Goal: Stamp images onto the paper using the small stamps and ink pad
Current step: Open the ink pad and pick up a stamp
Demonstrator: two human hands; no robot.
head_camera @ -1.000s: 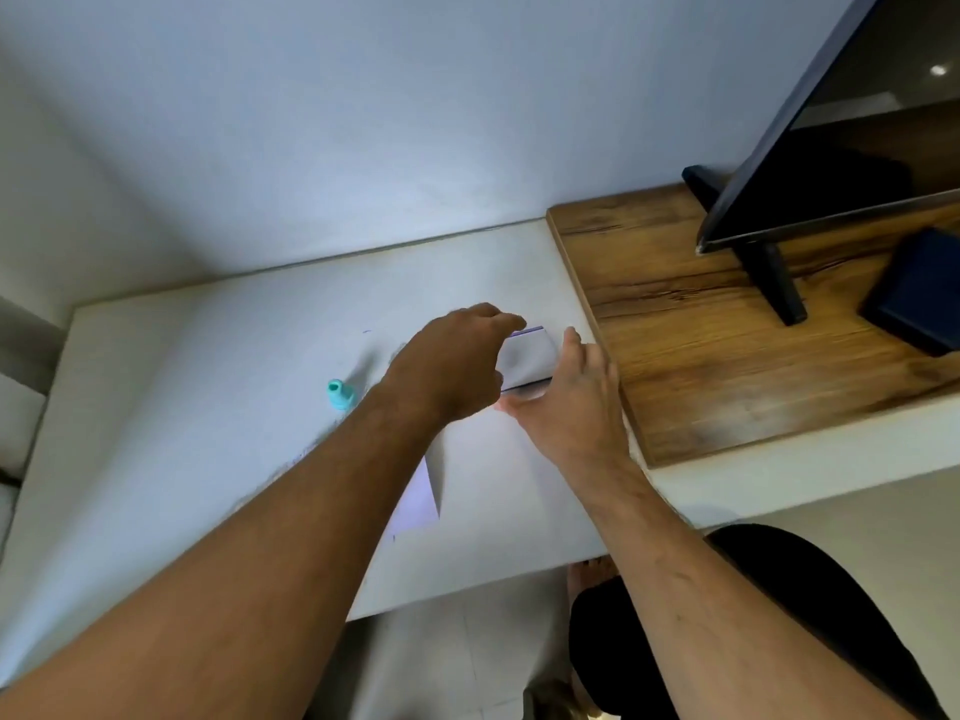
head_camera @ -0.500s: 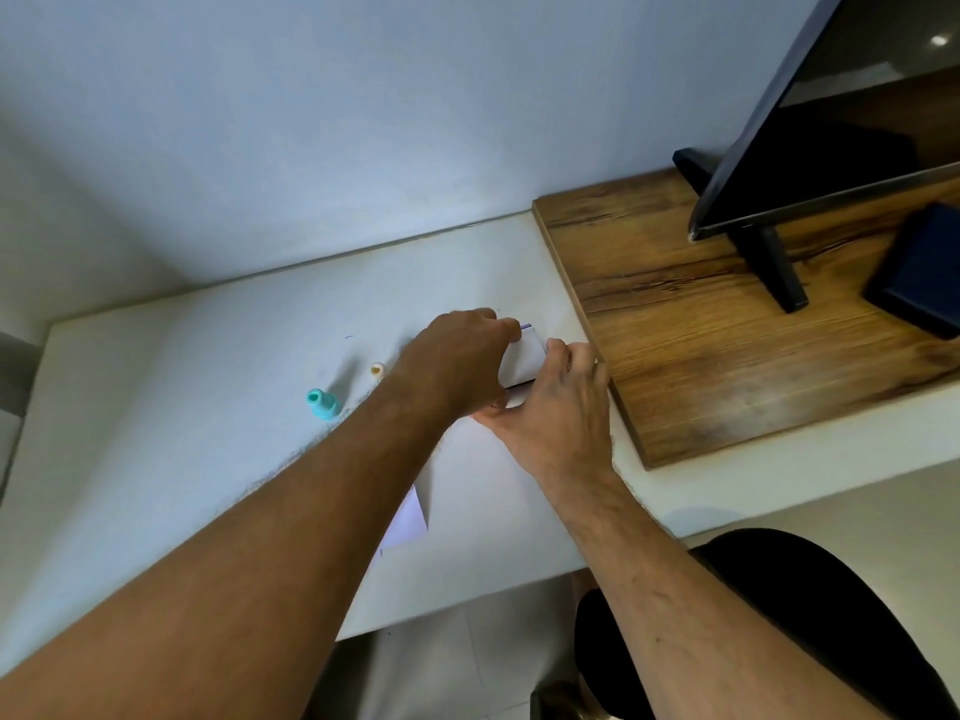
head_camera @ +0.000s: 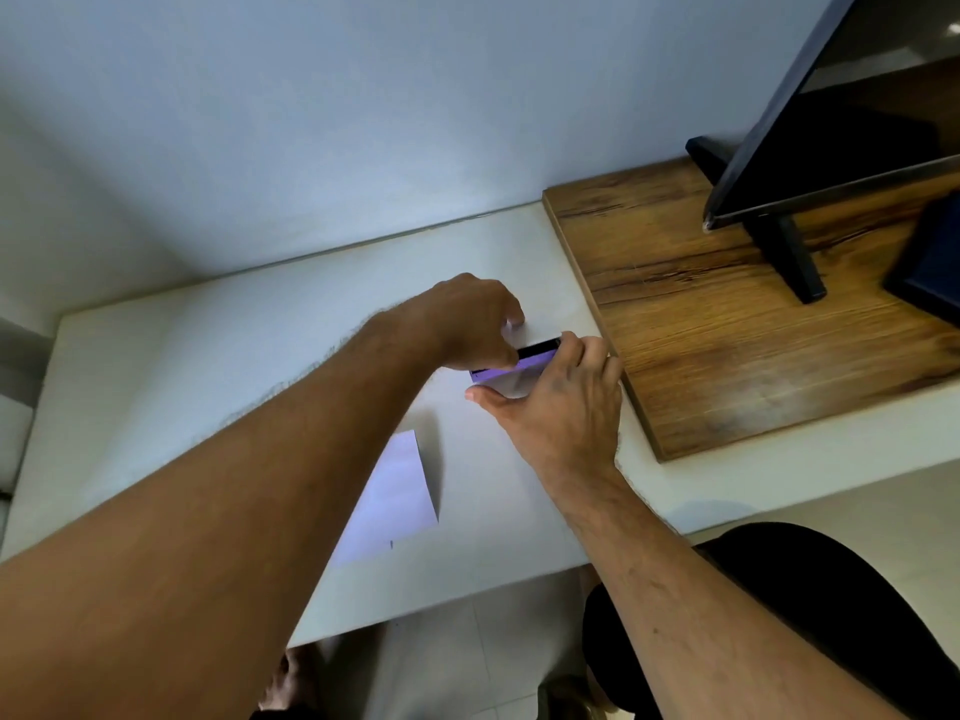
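White desk (head_camera: 208, 366): both hands are gripping the purple ink pad (head_camera: 524, 363) at one o'clock of the paper (head_camera: 395, 501), right hand (head_camera: 561, 407) bracing the case, left hand (head_camera: 467, 324) pinching its lid, probably to open it.

Tabletop (head_camera: 208, 366): we record a white, matt surface set against a pale wall. On it we list: one sheet of paper (head_camera: 395, 501), white with a lilac cast, lying flat near the front edge; one ink pad (head_camera: 524, 363), black case with a purple face, near the middle, partly covered by hands; one wooden board (head_camera: 727, 324), dark-grained, resting on the right end. On the board we note a black monitor stand (head_camera: 789, 257) and a dark blue object (head_camera: 930, 262).
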